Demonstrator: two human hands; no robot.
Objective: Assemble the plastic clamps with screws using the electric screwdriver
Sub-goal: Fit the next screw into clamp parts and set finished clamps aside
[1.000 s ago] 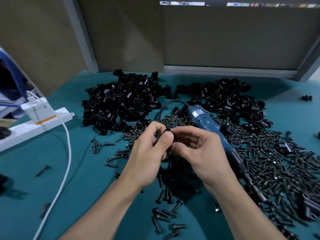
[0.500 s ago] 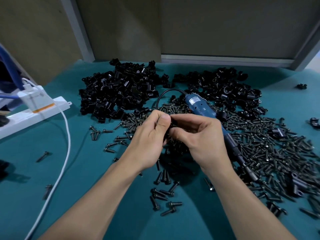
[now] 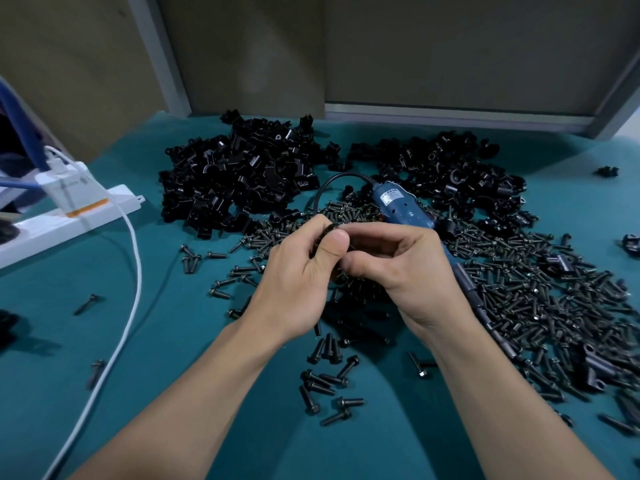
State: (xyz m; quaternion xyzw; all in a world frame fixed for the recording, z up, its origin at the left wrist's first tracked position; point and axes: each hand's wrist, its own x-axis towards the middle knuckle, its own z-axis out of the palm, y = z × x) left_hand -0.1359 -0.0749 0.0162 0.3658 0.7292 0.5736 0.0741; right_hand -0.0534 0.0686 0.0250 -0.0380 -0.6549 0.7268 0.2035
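My left hand [image 3: 298,271] and my right hand [image 3: 398,265] meet fingertip to fingertip above the green mat and pinch one small black clamp part [image 3: 327,230], mostly hidden by the thumbs. The blue electric screwdriver [image 3: 405,206] lies on the mat behind my right hand, its black tip running to the lower right under my wrist. Two piles of black plastic clamps [image 3: 242,174] [image 3: 450,171] sit at the back. Loose black screws [image 3: 540,296] cover the mat to the right and below my hands.
A white power strip [image 3: 69,220] with a plugged adapter lies at the left, and its white cable [image 3: 131,271] trails toward the near edge. Grey partition walls [image 3: 450,50] close the back. Stray screws [image 3: 86,303] dot the left of the mat.
The view has tilted slightly, so everything sits a little lower in the frame. My fingers have shifted a little on the clamp part; both hands stay together over the same spot.
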